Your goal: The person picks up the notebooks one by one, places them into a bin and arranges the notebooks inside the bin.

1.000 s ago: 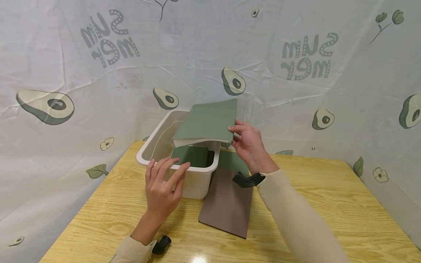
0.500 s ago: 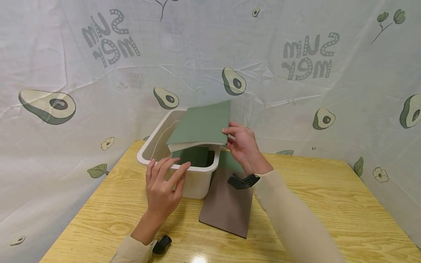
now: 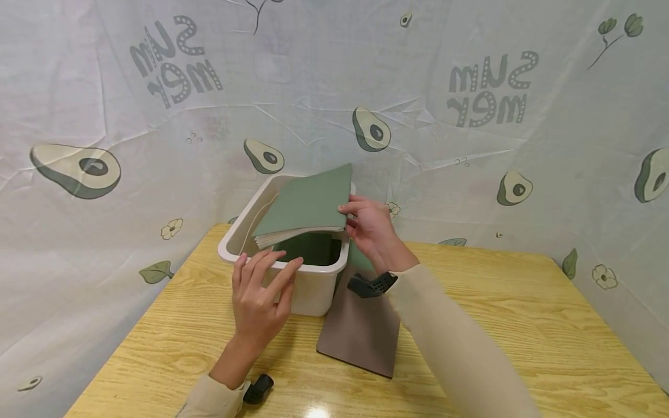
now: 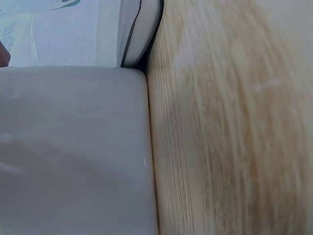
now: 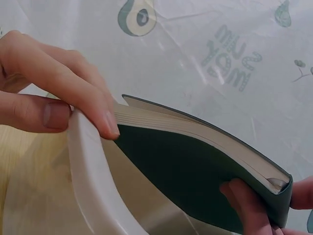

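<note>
A green hardcover notebook [image 3: 308, 200] is held tilted over the white plastic bin [image 3: 308, 296], its pages facing the front. My right hand [image 3: 373, 232] pinches it at the spine, thumb on the upper cover and fingers beneath, as the right wrist view also shows on the notebook [image 5: 166, 161]. My left hand [image 3: 261, 302] grips the bin's near rim, with the thumb outside and fingertips over the edge. Inside the bin, under the raised notebook, lies a dark green book [image 3: 308, 251], partly hidden.
Right of the bin, a brown notebook [image 3: 360, 337] lies on the wooden table [image 3: 496, 325], with a green cover [image 3: 360, 258] behind it, partly behind my right wrist. In the left wrist view, book edges [image 4: 146, 29] stand close against the bin. A printed curtain [image 3: 324, 75] hangs behind.
My right hand has carried the green notebook leftward and slightly down, further over the bin. The left hand stays at the rim.
</note>
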Demonstrator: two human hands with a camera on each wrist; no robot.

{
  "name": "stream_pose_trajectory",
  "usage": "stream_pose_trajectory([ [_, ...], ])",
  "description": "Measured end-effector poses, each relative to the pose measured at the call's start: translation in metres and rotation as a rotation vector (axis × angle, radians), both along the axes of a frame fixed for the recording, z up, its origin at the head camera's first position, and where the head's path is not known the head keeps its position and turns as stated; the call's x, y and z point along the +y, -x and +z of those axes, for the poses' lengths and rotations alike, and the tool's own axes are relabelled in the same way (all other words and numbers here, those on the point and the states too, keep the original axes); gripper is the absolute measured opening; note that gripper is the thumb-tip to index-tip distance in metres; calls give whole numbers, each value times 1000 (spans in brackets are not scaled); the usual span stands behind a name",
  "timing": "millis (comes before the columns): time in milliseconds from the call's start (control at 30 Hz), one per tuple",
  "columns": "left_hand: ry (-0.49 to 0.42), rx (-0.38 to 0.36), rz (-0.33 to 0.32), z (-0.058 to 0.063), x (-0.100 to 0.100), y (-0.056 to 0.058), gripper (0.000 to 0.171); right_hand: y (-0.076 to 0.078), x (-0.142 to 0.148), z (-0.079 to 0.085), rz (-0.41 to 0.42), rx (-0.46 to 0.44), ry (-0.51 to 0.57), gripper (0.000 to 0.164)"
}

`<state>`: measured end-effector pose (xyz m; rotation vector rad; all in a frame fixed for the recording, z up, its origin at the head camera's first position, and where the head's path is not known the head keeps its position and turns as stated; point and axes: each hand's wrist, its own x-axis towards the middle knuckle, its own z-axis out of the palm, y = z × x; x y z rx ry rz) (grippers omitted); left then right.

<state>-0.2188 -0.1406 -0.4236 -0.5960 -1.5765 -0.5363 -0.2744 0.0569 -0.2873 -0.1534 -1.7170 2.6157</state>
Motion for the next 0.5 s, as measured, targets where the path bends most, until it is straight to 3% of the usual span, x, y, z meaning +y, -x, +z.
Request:
stream_pose_trajectory([
  [233,7,-1,4,0,0,0,24,2,-14,-3,15,-18,-15,58],
  [500,5,-2,5,-1,-1,1,25,4,-22,-6,44,-9,-74,45],
])
